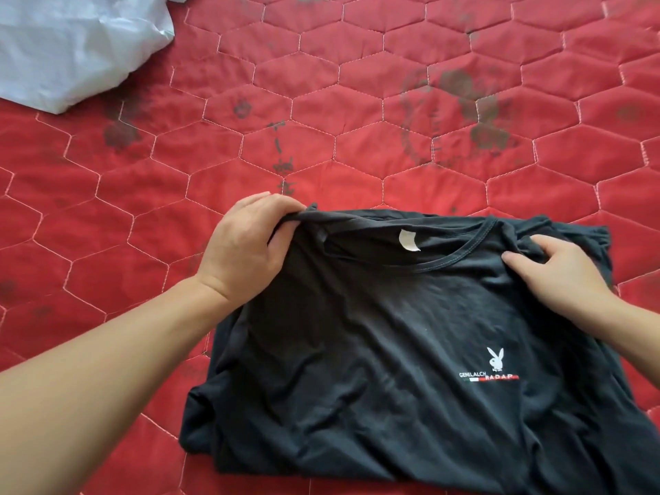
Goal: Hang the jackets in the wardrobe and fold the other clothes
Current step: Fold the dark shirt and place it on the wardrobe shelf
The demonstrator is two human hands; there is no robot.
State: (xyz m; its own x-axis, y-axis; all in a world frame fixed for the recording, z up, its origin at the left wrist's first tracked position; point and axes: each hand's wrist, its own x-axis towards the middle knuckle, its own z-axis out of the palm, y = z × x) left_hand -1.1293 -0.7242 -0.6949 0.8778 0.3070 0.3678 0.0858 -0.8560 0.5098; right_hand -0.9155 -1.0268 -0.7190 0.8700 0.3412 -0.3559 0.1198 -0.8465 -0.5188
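The left hand (246, 244) gripped a bunched shoulder of the black soft-knit T-shirt (375, 351), fingers curled over the fabric and thumb tucked beneath it, while the right hand (560, 276) held the opposite shoulder, fingers curled into the cloth beside the ribbed neckline (464, 250). The shirt lay front-up near the bed's near edge on the red quilted bedspread with hexagon stitching (321, 83), its collar towards the far side and a white rabbit logo (494, 359) on the chest. A crumpled white garment (71, 48) sat at the bedspread's far left corner, well apart. The step appeared to be squaring the shoulders before folding. Doing it well probably meant pulling both shoulders level and taut, smoothing the creased body flat, then folding the sides inward evenly.
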